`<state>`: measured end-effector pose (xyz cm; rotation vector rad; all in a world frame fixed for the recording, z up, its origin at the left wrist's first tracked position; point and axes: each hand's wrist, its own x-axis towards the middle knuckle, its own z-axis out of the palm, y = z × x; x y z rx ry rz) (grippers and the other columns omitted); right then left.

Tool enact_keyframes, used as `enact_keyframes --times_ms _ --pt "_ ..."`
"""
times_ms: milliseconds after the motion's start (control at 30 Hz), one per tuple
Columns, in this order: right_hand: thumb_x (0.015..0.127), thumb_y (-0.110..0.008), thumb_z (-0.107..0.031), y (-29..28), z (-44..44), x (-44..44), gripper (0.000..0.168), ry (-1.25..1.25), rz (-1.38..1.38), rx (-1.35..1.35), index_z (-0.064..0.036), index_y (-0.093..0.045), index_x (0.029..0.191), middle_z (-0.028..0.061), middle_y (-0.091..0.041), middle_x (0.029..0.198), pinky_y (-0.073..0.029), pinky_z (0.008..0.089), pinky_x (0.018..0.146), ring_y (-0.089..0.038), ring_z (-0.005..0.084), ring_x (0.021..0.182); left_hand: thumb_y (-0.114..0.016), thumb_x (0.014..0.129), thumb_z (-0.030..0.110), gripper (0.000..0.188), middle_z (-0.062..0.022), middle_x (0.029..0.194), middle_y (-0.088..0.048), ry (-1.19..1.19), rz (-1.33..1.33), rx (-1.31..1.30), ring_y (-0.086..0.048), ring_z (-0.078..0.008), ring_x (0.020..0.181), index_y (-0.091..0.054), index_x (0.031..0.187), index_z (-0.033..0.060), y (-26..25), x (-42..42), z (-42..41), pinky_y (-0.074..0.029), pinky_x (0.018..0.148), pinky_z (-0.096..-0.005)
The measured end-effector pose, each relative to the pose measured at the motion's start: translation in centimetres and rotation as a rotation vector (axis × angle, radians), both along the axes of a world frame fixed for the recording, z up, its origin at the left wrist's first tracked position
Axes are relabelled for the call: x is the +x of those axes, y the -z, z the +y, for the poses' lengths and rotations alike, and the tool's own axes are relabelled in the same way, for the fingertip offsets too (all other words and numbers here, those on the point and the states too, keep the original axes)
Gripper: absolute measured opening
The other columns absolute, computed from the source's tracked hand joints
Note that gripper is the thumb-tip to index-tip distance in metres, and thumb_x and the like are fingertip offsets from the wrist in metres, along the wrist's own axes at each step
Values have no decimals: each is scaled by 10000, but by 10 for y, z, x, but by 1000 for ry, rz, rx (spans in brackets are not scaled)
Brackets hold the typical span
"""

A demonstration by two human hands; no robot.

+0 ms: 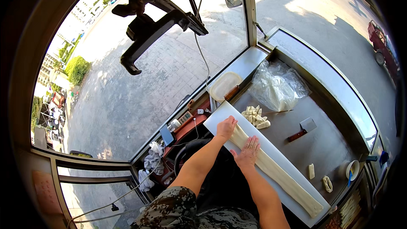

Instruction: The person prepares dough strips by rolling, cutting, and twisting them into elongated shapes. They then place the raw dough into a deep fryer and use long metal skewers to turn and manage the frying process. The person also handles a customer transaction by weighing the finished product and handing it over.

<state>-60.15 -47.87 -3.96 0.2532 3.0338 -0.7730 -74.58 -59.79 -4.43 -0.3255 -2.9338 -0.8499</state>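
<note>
A long flat strip of dough (283,178) lies along a white cutting board (213,119). At the strip's upper left end, my left hand (226,128) has its fingers closed on the dough's edge. My right hand (248,152) rests palm down on the strip just beside it, fingers stretched out. Beyond the board, on the metal worktop (273,143), lie a heap of cut dough pieces (256,117) with a thin rod across them, a scraper with a wooden handle (297,135), a small dough block (311,171) and a twisted dough piece (327,184).
Clear plastic bags (279,86) lie at the worktop's far end, near a wooden handle (231,93) and an oval lid (225,86). A bowl (352,169) with a blue utensil stands at right. A phone (167,135) and power strip (185,118) sit left, below a hanging black bracket (159,25).
</note>
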Motion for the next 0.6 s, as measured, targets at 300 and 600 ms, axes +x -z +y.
enact_keyframes --times_ms 300,600 --pt "786 -662 -588 -5 44 49 1111 -32 -79 101 116 -133 1465 304 -122 1544 -74 530 1176 -82 438 1452 -568 931 340 241 -125 826 -673 -3 -43 101 -648 -354 752 -560 898 101 8 -3 -5 -496 625 -468" --pt "840 -580 -606 26 -48 -49 1087 -166 143 228 97 -55 1482 319 -85 1546 -87 557 1163 -69 450 1452 -601 900 303 238 -136 802 -667 47 -7 111 -663 -348 751 -567 904 68 13 -15 -24 -529 631 -445"
